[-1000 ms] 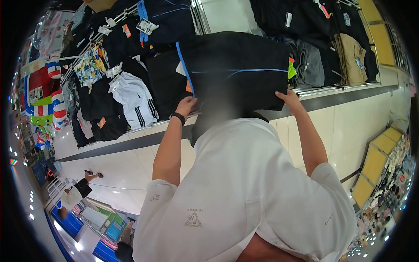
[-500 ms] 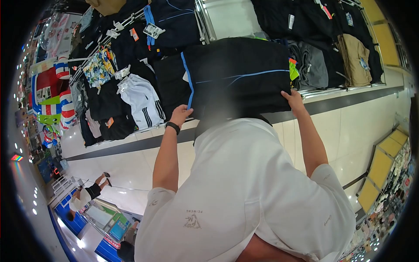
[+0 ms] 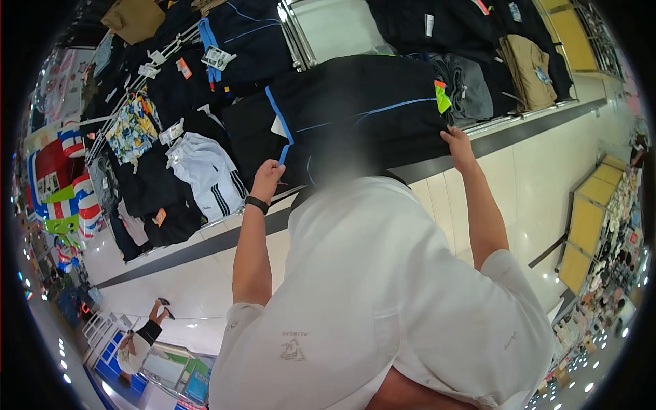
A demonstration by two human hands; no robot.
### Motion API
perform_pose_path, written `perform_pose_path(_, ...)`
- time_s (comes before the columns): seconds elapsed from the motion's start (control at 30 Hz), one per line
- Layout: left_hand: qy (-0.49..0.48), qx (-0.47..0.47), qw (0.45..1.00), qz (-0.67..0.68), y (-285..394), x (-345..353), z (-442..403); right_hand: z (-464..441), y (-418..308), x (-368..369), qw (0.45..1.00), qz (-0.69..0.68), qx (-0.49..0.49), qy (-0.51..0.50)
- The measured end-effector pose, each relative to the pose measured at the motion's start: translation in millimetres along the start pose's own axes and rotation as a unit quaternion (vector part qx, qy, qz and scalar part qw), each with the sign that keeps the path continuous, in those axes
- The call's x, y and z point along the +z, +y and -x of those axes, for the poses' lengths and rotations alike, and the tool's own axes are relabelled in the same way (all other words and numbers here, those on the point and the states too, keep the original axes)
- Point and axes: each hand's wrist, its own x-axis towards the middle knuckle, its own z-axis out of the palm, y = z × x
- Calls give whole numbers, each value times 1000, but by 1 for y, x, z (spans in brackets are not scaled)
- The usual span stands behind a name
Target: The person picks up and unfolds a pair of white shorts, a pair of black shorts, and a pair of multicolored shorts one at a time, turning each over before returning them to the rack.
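Pale floor [image 3: 212,254] runs before the clothing rack [image 3: 295,34]. From left, a white striped garment [image 3: 205,179] lies near the left hand [image 3: 266,179], whose fingers pinch the blue-trimmed side of a black garment [image 3: 393,78]. It stretches across to the right hand [image 3: 460,147], its fingers grasping the right edge. Spreading seems in hand; the next move calls for even tension

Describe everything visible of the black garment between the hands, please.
The black garment looks like matte cloth, with blue lines and a blue strip at left. It is spread wide before the rack, the left hand holding its lower left, the right hand its lower right. A green and orange tag shows at its right edge. Blur hides its middle.
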Motion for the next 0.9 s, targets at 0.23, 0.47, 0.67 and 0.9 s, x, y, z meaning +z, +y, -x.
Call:
perform_pose_path(0.23, 154, 193, 947, -204, 39, 4, -35, -16, -39, 4, 997, 38, -23, 64)
perform_pose_path(0.47, 218, 232, 935, -158, 44, 18, -51, -42, -40, 6, 994, -65, -72, 52)
perform_pose_path(0.67, 46, 97, 994, 36, 11, 29, -48, -42, -29, -2, 999, -27, -27, -15)
perform_pose_path(0.9, -15, -28, 998, 47, 10, 38, -26, -48, -23, -12, 994, -20, -27, -100)
